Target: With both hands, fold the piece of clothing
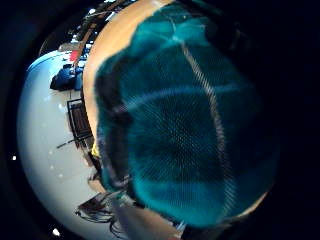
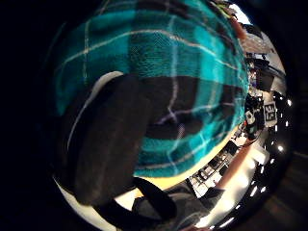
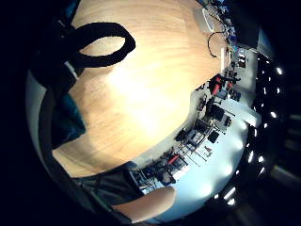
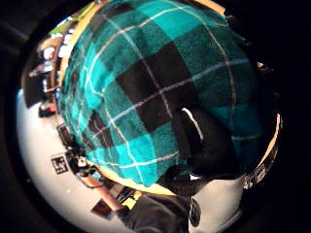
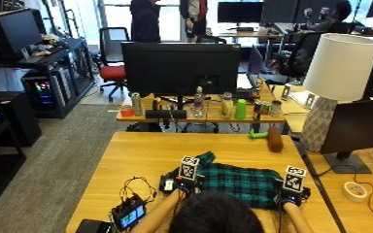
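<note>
A teal and black plaid garment (image 5: 241, 182) lies spread on the wooden table (image 5: 147, 150), right in front of the person. My left hand (image 5: 181, 187) is at the garment's near left edge and my right hand (image 5: 292, 195) at its near right corner. In the left thumb side palm view a gloved thumb (image 2: 110, 139) lies curled across the plaid cloth (image 2: 168, 43). The right thumb (image 4: 204, 141) likewise presses on the cloth (image 4: 146, 73). The cloth (image 1: 190, 125) fills the left little finger side palm view. The person's head hides the garment's near edge.
A small screen device with cables (image 5: 129, 213) sits at the table's near left. A brown cylinder (image 5: 274, 138) and a green object (image 5: 256, 134) lie at the far right edge. On the desk to the right stand a lamp (image 5: 332, 92) and a tape roll (image 5: 354, 190).
</note>
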Motion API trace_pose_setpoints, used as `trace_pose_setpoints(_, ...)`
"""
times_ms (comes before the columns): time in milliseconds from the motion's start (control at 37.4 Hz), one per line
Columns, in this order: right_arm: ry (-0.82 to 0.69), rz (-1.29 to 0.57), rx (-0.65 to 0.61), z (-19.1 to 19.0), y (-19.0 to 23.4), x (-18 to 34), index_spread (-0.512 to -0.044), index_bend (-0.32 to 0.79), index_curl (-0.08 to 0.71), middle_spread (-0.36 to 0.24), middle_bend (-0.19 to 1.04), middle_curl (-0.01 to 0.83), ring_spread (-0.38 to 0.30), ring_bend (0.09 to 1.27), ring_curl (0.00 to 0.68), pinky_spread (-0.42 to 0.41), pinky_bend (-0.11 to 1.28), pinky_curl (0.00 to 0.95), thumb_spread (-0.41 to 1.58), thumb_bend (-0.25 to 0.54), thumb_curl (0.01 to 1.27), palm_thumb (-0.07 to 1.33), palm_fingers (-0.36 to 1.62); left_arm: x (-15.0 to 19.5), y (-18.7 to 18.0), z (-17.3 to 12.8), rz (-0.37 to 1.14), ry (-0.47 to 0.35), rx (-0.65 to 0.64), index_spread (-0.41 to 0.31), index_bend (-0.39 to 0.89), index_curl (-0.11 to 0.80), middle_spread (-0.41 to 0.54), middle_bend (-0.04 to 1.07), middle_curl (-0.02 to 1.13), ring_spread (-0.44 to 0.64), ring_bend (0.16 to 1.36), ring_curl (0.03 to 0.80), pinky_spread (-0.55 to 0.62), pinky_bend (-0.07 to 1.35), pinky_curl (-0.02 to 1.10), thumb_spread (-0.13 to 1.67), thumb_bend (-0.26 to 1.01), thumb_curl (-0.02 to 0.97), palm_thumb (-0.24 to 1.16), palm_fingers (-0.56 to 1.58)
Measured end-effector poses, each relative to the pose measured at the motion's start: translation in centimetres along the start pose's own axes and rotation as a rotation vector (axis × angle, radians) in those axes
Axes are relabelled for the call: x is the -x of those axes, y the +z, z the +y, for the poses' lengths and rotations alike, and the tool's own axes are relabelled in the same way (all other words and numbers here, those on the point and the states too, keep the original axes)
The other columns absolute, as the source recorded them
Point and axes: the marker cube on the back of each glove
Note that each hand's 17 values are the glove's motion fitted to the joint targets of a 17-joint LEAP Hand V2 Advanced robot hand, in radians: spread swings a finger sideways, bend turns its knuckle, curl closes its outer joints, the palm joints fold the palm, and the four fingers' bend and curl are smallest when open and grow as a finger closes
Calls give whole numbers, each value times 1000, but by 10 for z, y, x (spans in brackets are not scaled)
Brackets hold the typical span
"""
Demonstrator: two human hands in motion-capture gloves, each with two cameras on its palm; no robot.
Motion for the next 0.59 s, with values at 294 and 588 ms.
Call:
trace_pose_setpoints(294, -41, -113, -89, 7, -2, 10, -190, 77, 110, -26, 240, 435, -130, 699, 427, -186, 756, 403, 1190, 46, 372, 790, 960, 1, 14, -2, 45, -26, 32, -66, 152, 339, 150, 134, 234, 234, 566, 375, 311, 514, 407, 1235, -18, 229, 75, 56)
trace_pose_setpoints(588, -85, -264, -183, -13, -10, 7, -183, 209, 249, -98, 284, 477, -199, 710, 467, -276, 686, 417, 1041, 121, 437, 1069, 1319, -1, 2, 4, 96, 15, 55, -61, 171, 343, 176, 144, 216, 294, 578, 351, 367, 544, 388, 1215, -26, 220, 54, 61)
